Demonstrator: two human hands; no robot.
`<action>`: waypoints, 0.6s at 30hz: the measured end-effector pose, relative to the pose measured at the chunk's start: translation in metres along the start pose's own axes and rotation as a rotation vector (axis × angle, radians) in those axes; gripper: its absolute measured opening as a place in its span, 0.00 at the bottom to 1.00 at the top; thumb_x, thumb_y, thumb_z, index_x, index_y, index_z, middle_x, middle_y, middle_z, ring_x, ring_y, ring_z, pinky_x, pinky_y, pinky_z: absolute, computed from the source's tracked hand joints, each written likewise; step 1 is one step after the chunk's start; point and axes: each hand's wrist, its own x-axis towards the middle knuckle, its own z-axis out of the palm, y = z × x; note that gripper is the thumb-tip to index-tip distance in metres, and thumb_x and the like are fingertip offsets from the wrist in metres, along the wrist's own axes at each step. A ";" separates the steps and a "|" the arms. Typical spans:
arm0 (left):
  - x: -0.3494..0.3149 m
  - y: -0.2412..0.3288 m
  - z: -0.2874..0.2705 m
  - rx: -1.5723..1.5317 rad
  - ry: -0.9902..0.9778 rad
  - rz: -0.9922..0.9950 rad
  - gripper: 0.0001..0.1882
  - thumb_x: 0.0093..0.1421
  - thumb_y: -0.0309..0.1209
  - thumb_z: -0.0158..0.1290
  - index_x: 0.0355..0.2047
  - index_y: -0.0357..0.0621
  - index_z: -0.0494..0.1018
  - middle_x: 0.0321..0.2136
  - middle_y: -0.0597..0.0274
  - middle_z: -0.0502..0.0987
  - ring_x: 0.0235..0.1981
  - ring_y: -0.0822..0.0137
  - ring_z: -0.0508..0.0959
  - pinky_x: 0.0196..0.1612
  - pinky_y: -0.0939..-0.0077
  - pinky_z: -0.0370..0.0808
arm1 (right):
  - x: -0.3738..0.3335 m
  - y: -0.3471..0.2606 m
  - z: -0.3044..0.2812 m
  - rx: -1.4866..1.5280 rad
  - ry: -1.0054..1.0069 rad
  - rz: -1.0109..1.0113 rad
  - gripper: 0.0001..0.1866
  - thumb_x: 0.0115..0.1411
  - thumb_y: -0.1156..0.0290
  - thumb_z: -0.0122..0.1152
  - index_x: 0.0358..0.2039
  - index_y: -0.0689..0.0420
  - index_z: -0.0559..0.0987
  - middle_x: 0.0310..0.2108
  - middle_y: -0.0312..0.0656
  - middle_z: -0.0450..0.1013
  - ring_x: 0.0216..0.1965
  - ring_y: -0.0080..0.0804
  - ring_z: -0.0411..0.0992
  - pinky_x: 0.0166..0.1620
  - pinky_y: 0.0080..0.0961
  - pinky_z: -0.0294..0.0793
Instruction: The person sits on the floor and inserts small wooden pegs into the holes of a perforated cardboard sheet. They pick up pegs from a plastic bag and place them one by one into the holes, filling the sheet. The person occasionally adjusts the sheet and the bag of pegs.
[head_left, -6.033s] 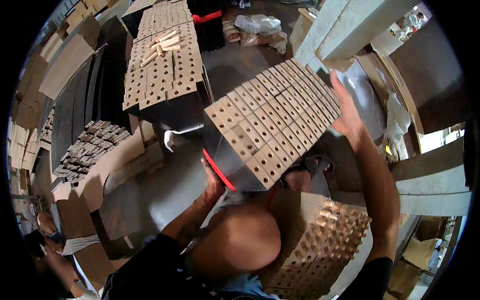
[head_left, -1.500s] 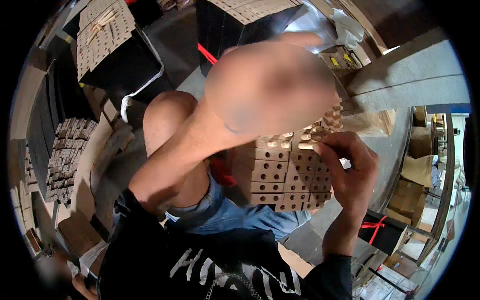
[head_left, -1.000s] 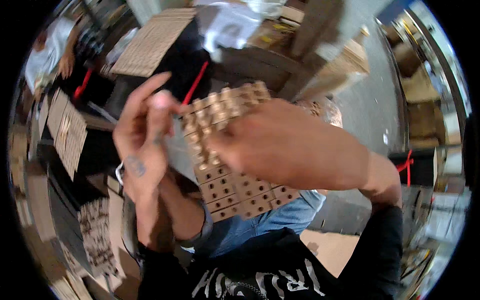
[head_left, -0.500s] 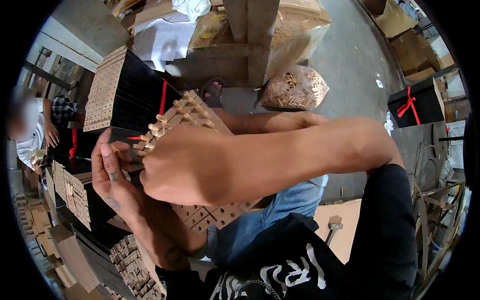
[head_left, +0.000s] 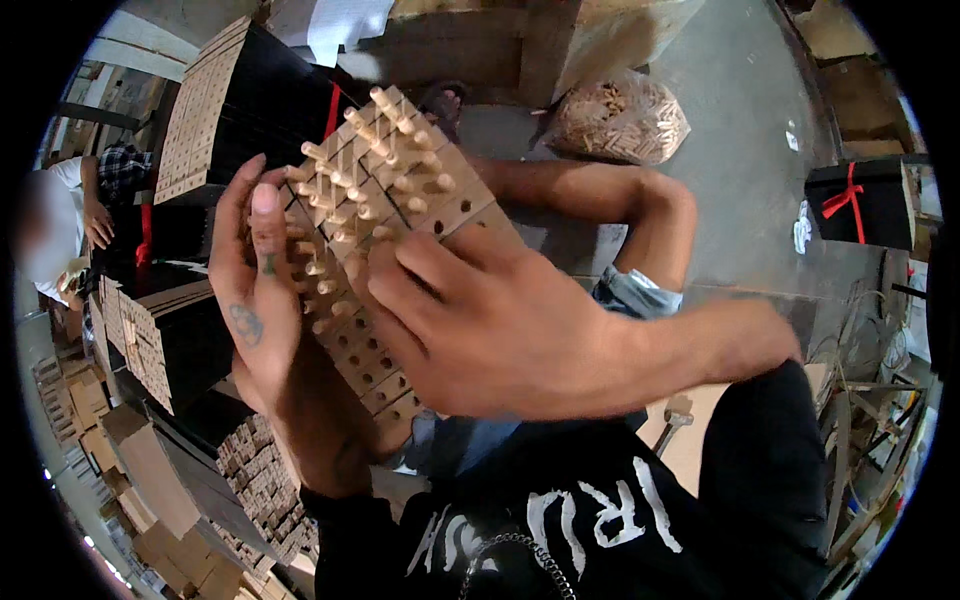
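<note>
A stack of drilled wooden boards [head_left: 473, 205] lies tilted in front of me, its hole-covered face up. Several pale wooden dowels [head_left: 318, 152] stick out of the holes at its far and left parts; holes nearer me are bare. My right hand [head_left: 500, 315] is curled over the middle of this face, its fingertips pinched at a dowel [head_left: 383, 232] and partly hidden by the knuckles. Along the left edge rests my left hand [head_left: 255, 265], thumb and fingers pointing up and apart, close to the leftmost dowels. Its inner palm is partly hidden.
A clear plastic bag of dowels [head_left: 620, 120] lies on the floor beyond. Black board stacks with red ties stand at left [head_left: 270, 110] and far right [head_left: 860, 203]. A hammer [head_left: 675, 420] lies on cardboard at my right. Another person [head_left: 65, 225] sits at far left.
My right hand has moved off my left hand, rightward and nearer me, onto the board face. More of the dowels shows. My left thumb and fingers are straighter, and the view has shifted.
</note>
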 end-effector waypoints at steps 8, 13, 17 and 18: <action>-0.003 0.011 -0.002 0.028 -0.033 -0.079 0.29 0.71 0.49 0.49 0.61 0.37 0.67 0.46 0.52 0.78 0.44 0.67 0.78 0.47 0.73 0.76 | 0.007 0.006 -0.022 0.120 -0.066 0.170 0.13 0.49 0.67 0.62 0.34 0.59 0.86 0.49 0.48 0.74 0.48 0.44 0.71 0.46 0.36 0.73; 0.005 -0.015 -0.008 0.138 -0.003 0.111 0.30 0.68 0.49 0.52 0.58 0.34 0.69 0.40 0.56 0.77 0.38 0.69 0.76 0.43 0.77 0.72 | -0.120 0.067 0.020 0.191 0.393 1.019 0.16 0.58 0.87 0.51 0.44 0.62 0.79 0.38 0.48 0.77 0.38 0.36 0.78 0.41 0.29 0.76; 0.011 -0.013 0.001 0.136 -0.028 0.194 0.26 0.68 0.44 0.55 0.56 0.34 0.72 0.32 0.61 0.77 0.35 0.72 0.73 0.41 0.78 0.71 | -0.203 0.043 0.106 -0.050 -0.739 1.008 0.14 0.55 0.76 0.58 0.42 0.60 0.82 0.46 0.55 0.78 0.49 0.44 0.77 0.44 0.43 0.80; 0.010 -0.010 -0.007 0.175 -0.023 0.175 0.26 0.68 0.44 0.55 0.56 0.35 0.72 0.32 0.61 0.77 0.34 0.72 0.73 0.41 0.78 0.71 | -0.195 0.031 0.113 -0.031 -0.961 0.891 0.14 0.55 0.76 0.58 0.42 0.60 0.82 0.46 0.55 0.78 0.49 0.44 0.77 0.44 0.43 0.80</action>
